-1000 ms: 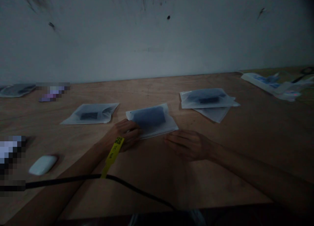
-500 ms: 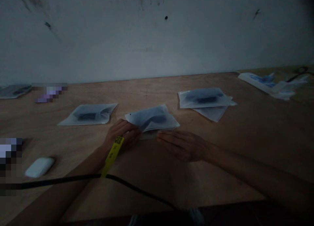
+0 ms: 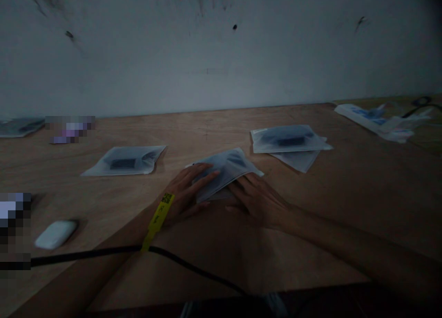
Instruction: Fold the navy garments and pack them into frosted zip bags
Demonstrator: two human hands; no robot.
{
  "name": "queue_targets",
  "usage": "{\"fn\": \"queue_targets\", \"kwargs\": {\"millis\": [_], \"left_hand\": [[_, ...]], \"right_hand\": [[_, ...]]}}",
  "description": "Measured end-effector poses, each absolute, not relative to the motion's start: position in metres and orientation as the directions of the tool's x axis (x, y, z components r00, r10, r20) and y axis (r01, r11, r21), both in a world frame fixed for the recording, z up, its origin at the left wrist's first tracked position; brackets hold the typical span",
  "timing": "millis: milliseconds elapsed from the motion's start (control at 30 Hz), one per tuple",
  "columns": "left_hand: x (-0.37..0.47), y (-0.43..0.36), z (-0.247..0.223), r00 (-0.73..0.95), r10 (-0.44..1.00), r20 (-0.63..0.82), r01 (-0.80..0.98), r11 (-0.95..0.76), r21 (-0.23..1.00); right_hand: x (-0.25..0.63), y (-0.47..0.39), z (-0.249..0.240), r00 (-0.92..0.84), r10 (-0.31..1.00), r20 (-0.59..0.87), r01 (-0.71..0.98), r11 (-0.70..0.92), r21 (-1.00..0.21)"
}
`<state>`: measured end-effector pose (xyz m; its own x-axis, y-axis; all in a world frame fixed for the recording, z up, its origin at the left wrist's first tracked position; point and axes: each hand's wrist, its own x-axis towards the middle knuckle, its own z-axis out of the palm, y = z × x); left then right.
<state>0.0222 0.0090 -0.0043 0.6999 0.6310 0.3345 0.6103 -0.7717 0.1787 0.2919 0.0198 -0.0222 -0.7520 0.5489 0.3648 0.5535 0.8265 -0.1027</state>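
Note:
A frosted plastic pouch with something dark inside lies on the table in front of me, its near side gaping. My left hand rests on the pouch's left part with the fingers spread. The fingertips of my right hand reach into the pouch's near opening, fingers stretched out and tips hidden under the upper layer. To the left lies another frosted pouch with a dark striped item in it. Further right, a filled pouch overlaps a second pouch.
A white rounded case sits at the left. Across my left forearm runs a black cable with a yellow tag. Crumpled white and blue plastic packaging lies far right. A wall bounds the table's back.
My left hand has opened and flattened onto the pouch. The right fingers have moved forward into its opening. The pouch has shifted slightly right and turned a little.

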Motion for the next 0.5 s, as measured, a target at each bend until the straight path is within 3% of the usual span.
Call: {"fn": "queue_targets", "kwargs": {"millis": [133,200,333,500], "left_hand": [[0.0206,0.0095,-0.0057,0.729,0.639,0.245,0.614,-0.769,0.179],[0.0194,0.0096,-0.0073,0.733,0.641,0.229,0.614,-0.768,0.183],[0.0167,0.0118,-0.0112,0.744,0.642,0.187,0.615,-0.767,0.186],[0.0120,0.0168,-0.0128,0.771,0.623,0.131,0.595,-0.778,0.202]], "right_hand": [[0.2913,0.0207,-0.0237,-0.758,0.538,0.369,0.552,0.830,-0.076],[0.2919,0.0210,-0.0260,-0.751,0.492,0.441,0.530,0.847,-0.042],[0.2951,0.0207,-0.0289,-0.710,0.268,0.651,0.448,0.885,0.125],[0.3000,0.0170,-0.0219,-0.719,0.080,0.690,0.346,0.903,0.256]]}}
